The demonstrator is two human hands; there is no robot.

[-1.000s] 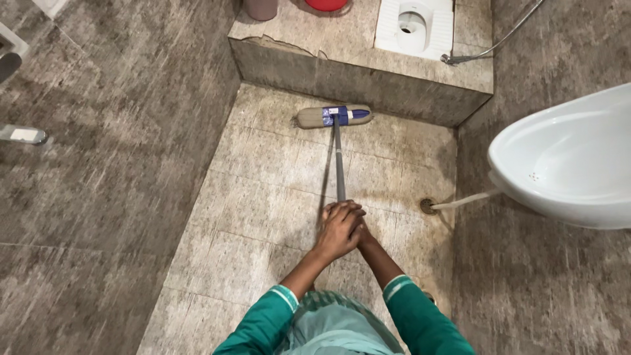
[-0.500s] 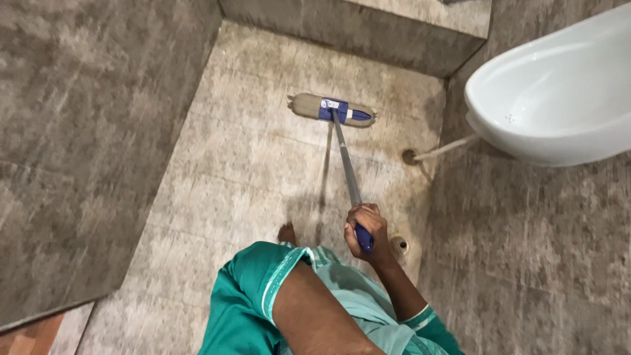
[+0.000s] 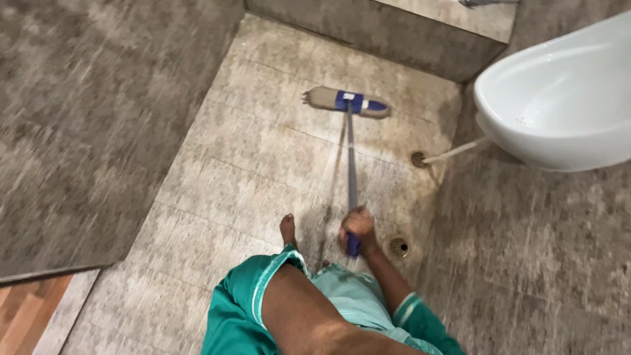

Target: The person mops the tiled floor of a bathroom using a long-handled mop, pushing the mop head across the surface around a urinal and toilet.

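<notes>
My right hand (image 3: 357,229) is closed around the blue grip at the top of a flat mop's grey handle (image 3: 351,164). The mop's flat grey head (image 3: 346,102), with a blue bracket, lies on the beige tiled floor ahead, near the base of a raised step (image 3: 368,29). My left forearm (image 3: 302,319) crosses the bottom of the view in a green sleeve, and its hand is out of frame. A bare foot (image 3: 288,230) stands just left of the mop's grip.
A white basin (image 3: 559,98) juts from the right wall, with a thin waste pipe (image 3: 455,150) running down to a floor hole. A round floor drain (image 3: 398,247) sits beside my right hand. Dark tiled walls close both sides. Wooden flooring (image 3: 26,309) shows bottom left.
A second ago both hands held the handle; the left has let go and swung out of view. The mop was pulled back from the step, then slid slightly right, and the view shifted backwards.
</notes>
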